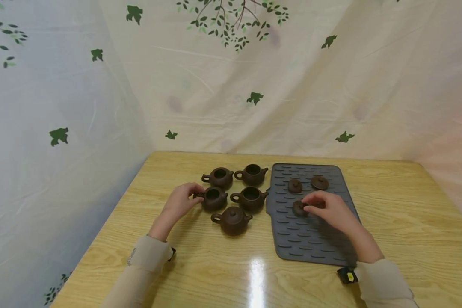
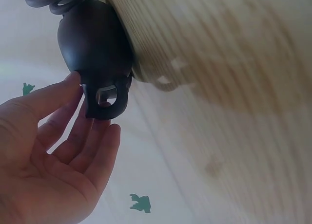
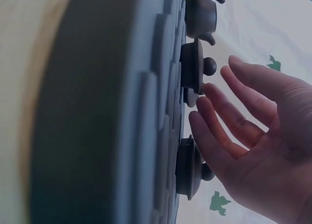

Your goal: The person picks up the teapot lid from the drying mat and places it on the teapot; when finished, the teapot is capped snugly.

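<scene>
My left hand (image 1: 181,201) is at the left of a small dark-brown teapot (image 1: 214,204) without its lid, pinching its loop handle (image 2: 117,107) between thumb and fingers. The pot stands on the table. Over a grey ridged mat, my right hand (image 1: 329,209) reaches to a round brown lid (image 1: 298,208). In the right wrist view, the thumb and fingers are spread around that lid's knob (image 3: 209,66), with a gap visible. Two more lids, one round (image 1: 294,186) and one wider (image 1: 320,183), lie farther back on the mat.
Three other lidless teapots stand close by: one back left (image 1: 224,182), one back right (image 1: 253,176), one middle right (image 1: 250,205). A lidded teapot (image 1: 234,222) is nearest the front. The mat (image 1: 304,248) covers part of the wooden table (image 1: 208,273); a patterned cloth (image 1: 223,115) hangs behind.
</scene>
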The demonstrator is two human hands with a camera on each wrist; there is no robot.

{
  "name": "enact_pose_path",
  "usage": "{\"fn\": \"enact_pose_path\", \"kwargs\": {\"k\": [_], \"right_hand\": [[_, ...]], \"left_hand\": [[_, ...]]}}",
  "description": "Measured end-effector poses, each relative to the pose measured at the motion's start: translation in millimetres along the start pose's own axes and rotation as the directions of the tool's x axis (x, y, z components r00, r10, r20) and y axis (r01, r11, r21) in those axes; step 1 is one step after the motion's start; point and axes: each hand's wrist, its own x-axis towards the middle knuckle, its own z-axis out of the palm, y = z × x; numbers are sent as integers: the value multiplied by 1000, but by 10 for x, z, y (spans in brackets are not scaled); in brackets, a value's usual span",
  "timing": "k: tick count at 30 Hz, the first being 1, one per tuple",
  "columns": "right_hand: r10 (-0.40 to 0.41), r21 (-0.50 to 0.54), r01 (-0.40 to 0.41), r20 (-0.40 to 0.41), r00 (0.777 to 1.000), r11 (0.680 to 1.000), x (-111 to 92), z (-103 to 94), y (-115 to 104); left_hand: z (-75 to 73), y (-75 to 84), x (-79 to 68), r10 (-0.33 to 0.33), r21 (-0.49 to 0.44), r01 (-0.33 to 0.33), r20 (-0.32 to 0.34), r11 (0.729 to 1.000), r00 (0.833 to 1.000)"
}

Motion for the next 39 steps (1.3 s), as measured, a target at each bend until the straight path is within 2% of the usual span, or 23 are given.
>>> {"fn": "enact_pose_path", "kwargs": {"k": [11,17,26,39], "right_hand": [[21,14,-22,58,998,1000,42,47,20],[24,-11,-24,76,997,1000,95,76,12],[37,-70,-33,60,997,997,147,91,-8],[22,-34,-20,54,998,999,133,82,-208]], "left_hand": [[32,-43,31,-61,-16,61,-10,998,998],[41,-50,65,-97,-24,97,-6,995,995],[31,-28,86,-107,-23,108,8,994,994],[18,-35,93,-105,-29,105,12,994,994]]}}
